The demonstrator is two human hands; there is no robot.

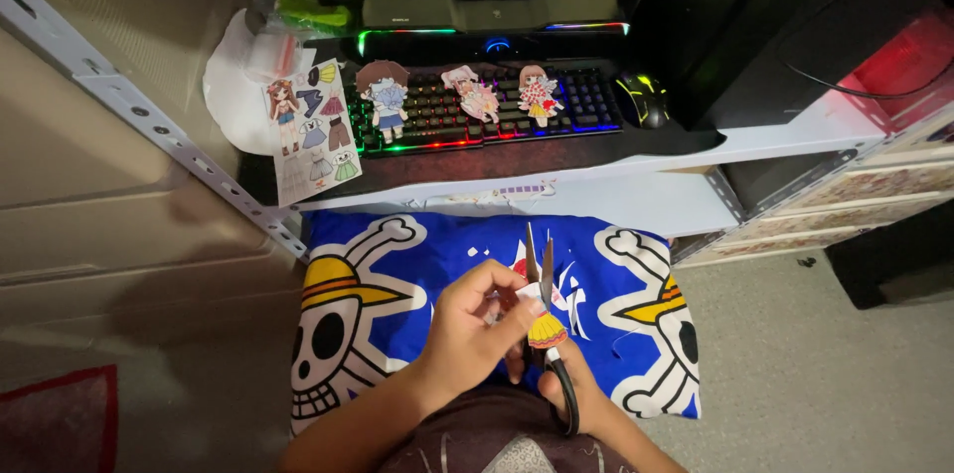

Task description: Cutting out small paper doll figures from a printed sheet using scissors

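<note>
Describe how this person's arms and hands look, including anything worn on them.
Both forearms are bare; no sleeves, gloves, watch or rings show. The left hand has short nails. The right hand is mostly hidden, and only its knuckles are visible. A dark garment covers the lap below.

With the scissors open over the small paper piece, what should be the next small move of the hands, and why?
Probably close the scissors a little, for one short snip along the edge of the paper cutout. The blades stand open, pointing away from the person, with the yellow skirt-shaped cutout lying at their base. The left hand pinches the paper, and the right hand grips the handles.
</note>
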